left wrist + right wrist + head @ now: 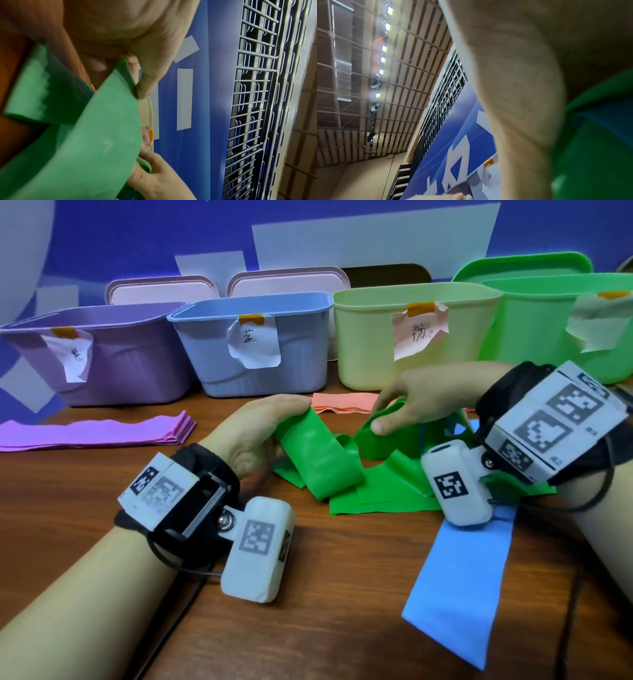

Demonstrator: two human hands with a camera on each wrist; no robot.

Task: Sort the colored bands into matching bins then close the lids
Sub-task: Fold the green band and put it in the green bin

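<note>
A person's left hand (255, 436) and right hand (407, 402) work a green band (322, 467) on the wooden counter (308, 611), just in front of the pale yellow bin (376, 371). The left grip pinches one end of the band between thumb and fingers; the right grip pinches a fold further along it. The band looks thin, soft and light, a stretchy sheet that flops and creases, so it is probably best gathered in folds and held by a bunched end, not a single edge. The green bin (534, 337), open, stands to the right of the yellow bin, its lid (513, 265) propped behind it. A blue band (462, 594) lies partly under the green one; a purple band (96, 433) and a pink band (346, 402) lie folded nearer the bins. Each bin carries a taped paper label (253, 340) with handwriting too blurred to read.
</note>
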